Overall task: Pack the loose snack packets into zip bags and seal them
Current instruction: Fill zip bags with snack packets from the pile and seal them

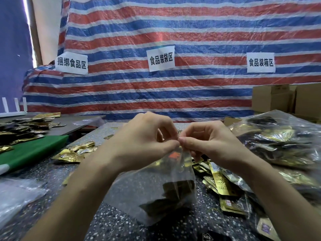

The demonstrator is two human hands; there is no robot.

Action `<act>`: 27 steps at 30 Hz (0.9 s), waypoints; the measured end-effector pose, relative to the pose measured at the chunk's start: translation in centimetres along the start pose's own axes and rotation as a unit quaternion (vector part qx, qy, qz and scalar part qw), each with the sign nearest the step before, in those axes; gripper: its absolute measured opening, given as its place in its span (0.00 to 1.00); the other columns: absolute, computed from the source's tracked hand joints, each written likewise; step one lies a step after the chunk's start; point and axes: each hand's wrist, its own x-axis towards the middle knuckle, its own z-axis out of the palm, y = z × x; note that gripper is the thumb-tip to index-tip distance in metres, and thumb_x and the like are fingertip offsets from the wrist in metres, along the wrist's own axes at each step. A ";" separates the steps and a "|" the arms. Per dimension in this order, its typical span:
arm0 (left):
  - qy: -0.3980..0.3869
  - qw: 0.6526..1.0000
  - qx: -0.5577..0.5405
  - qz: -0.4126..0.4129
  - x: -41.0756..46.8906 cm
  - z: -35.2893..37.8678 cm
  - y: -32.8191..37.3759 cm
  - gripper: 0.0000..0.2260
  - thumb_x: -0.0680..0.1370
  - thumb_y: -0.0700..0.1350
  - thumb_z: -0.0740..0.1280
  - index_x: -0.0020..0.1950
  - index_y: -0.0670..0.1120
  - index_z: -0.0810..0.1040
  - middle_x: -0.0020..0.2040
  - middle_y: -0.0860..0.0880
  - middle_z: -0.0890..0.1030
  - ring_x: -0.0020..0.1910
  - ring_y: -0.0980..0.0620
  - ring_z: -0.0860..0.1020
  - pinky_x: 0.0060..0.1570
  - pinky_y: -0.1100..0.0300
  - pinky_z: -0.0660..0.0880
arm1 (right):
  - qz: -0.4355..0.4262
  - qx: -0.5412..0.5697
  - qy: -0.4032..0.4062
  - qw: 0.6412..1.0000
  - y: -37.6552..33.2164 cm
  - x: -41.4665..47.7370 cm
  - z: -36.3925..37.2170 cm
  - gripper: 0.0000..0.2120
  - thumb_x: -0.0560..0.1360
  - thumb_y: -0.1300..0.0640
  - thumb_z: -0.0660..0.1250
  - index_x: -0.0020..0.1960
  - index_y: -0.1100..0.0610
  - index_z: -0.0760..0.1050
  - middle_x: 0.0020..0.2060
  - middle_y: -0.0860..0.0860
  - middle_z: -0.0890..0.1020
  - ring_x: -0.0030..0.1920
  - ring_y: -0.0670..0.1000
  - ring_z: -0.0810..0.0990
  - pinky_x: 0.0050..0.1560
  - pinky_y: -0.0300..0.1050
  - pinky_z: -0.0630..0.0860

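Both hands pinch the top of the zip bag (156, 185), the left hand (140, 141) and right hand (210, 141) touching thumb to thumb. The bag hangs straight down under them, over the counter's (69, 180) near edge, with dark snack packets (175, 193) inside. I think each hand must slide sideways along the top to close it.

Both hands (178, 141) raised — thumbs and fingertips pinched together.

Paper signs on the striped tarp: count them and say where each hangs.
3. A left sign near the tarp's left edge, a middle sign above the hands, and a right sign above the cardboard boxes.
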 end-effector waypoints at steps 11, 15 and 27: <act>-0.015 0.999 0.010 -0.035 0.0 -0.2 -1.3 0.04 0.77 0.46 0.72 0.42 0.50 0.84 0.37 0.54 0.83 0.38 0.58 0.81 0.42 0.53 0.79 | -0.020 -0.008 -0.012 1.000 0.1 0.0 0.1 0.09 0.67 0.56 0.75 0.45 0.60 0.83 0.36 0.55 0.85 0.35 0.48 0.81 0.36 0.39 0.76; -0.023 0.999 -0.009 -0.040 0.0 -0.3 -1.4 0.04 0.76 0.44 0.73 0.41 0.49 0.85 0.36 0.54 0.84 0.37 0.58 0.82 0.42 0.54 0.79 | -0.015 -0.024 -0.004 1.000 -0.3 -0.1 0.2 0.10 0.67 0.57 0.75 0.45 0.62 0.83 0.43 0.65 0.84 0.41 0.58 0.80 0.45 0.60 0.75; -0.022 0.999 -0.030 -0.028 0.0 0.2 -1.4 0.04 0.75 0.46 0.74 0.40 0.50 0.84 0.34 0.54 0.83 0.34 0.58 0.80 0.38 0.55 0.79 | -0.031 -0.087 0.015 0.996 -0.3 -0.1 0.4 0.02 0.72 0.62 0.73 0.43 0.58 0.81 0.42 0.62 0.84 0.44 0.67 0.83 0.50 0.67 0.78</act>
